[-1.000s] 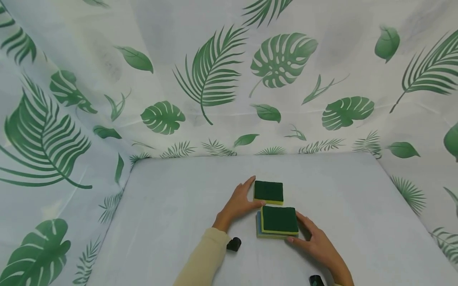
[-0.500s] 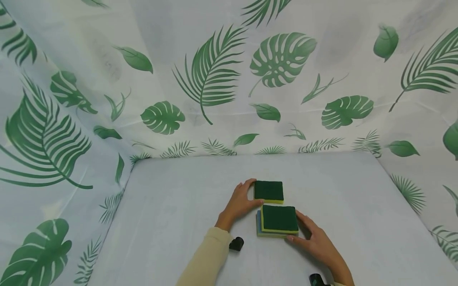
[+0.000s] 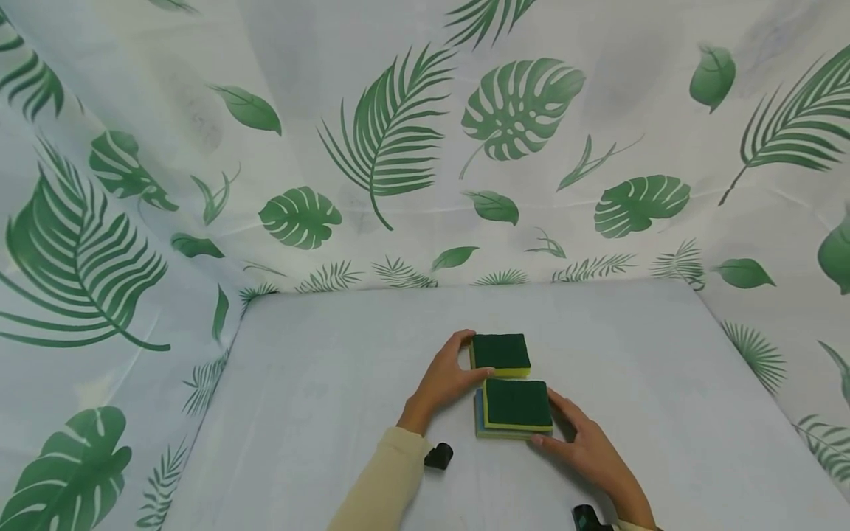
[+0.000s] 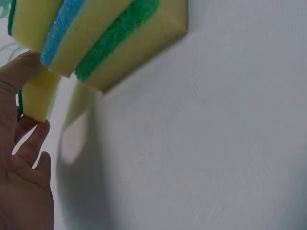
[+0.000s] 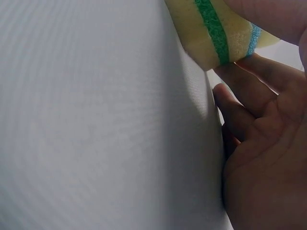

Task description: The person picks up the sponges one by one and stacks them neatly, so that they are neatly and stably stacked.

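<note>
A yellow sponge with a dark green scouring face [image 3: 499,351] lies level, green side up, in my left hand [image 3: 445,380]. Thumb and fingers hold it by its left end; in the left wrist view it appears raised off the table. Just nearer stands a stack of three sponges, the top sponge [image 3: 516,403] dark green on yellow. Below it the left wrist view shows a sponge with a blue layer [image 4: 61,33] and a bottom sponge with a green layer [image 4: 117,40]. My right hand [image 3: 587,446] grips the stack's right end, thumb in front, fingers behind.
The white table [image 3: 319,369] meets a white leaf-print cloth [image 3: 398,243] at its back and sides. A small black device [image 3: 438,456] shows beside the left wrist, and another black device [image 3: 586,516] beside the right.
My left index finger, straighter a second ago, now bends against the far sponge's corner. That sponge looks slightly larger and its right edge sits further right. The right hand and stack look unmoved.
</note>
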A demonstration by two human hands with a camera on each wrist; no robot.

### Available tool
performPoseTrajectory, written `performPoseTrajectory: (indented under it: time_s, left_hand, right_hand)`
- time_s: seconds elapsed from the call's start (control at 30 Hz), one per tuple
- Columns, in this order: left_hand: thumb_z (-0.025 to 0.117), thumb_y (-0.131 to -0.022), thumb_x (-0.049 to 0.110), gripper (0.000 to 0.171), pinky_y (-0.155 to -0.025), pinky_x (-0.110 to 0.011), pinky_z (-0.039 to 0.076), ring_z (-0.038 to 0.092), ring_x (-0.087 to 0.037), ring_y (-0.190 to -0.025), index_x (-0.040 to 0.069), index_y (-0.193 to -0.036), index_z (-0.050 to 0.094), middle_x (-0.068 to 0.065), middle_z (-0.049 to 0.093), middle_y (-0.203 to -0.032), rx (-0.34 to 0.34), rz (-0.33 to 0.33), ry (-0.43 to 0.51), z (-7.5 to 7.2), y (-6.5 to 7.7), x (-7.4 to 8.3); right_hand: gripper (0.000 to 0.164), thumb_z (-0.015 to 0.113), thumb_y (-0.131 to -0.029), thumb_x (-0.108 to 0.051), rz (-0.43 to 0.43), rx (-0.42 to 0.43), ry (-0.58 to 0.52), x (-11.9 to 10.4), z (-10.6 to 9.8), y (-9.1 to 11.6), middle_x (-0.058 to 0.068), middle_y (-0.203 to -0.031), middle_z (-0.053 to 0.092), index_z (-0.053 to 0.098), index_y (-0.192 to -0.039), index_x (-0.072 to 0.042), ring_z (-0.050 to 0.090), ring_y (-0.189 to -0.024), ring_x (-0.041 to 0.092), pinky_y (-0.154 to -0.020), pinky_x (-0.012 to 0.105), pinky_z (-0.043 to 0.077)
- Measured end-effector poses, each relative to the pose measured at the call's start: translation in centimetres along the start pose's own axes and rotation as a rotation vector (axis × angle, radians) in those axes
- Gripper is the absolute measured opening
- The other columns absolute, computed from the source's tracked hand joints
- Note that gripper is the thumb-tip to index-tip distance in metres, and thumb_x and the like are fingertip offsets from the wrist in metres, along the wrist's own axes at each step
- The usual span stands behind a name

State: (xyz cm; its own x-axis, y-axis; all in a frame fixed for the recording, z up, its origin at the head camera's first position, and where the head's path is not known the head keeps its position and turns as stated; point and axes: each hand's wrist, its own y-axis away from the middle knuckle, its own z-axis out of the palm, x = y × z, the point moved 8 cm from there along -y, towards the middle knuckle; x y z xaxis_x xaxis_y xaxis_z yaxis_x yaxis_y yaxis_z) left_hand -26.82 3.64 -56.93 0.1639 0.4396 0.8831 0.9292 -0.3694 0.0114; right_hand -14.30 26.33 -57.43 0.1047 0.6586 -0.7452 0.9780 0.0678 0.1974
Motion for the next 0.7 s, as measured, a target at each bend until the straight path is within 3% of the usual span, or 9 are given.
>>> performPoseTrajectory:
  time_s: [0.33, 0.7]
  left_hand:
    - [0.083, -0.095, 0.045, 0.082, -0.121, -0.052, 0.037, 0.046, -0.015, -0.146, 0.019, -0.162, 0.043, 0.002, 0.051, -0.159, 0.059, 0.108, 0.113, -1.3, 1.2, 2.9]
    - [0.081, -0.094, 0.05, 0.083, -0.119, -0.054, 0.038, 0.047, -0.013, -0.145, 0.022, -0.162, 0.042, 0.006, 0.051, -0.157, 0.034, 0.165, 0.083, -1.8, 3.8, 6.2]
  right_hand:
    - [0.101, 0.085, -0.09, -0.049, 0.003, -0.002, 0.012, -0.1, 0.1, -0.1, 0.03, -0.166, 0.036, 0.036, -0.166, -0.005, 0.026, -0.152, 0.058, -0.116, 0.076, 0.026]
    - [0.1, 0.086, -0.09, -0.046, -0.017, -0.003, -0.004, -0.1, 0.1, -0.2, 0.032, -0.165, 0.036, 0.036, -0.166, -0.002, 0.028, -0.152, 0.057, -0.116, 0.076, 0.027]
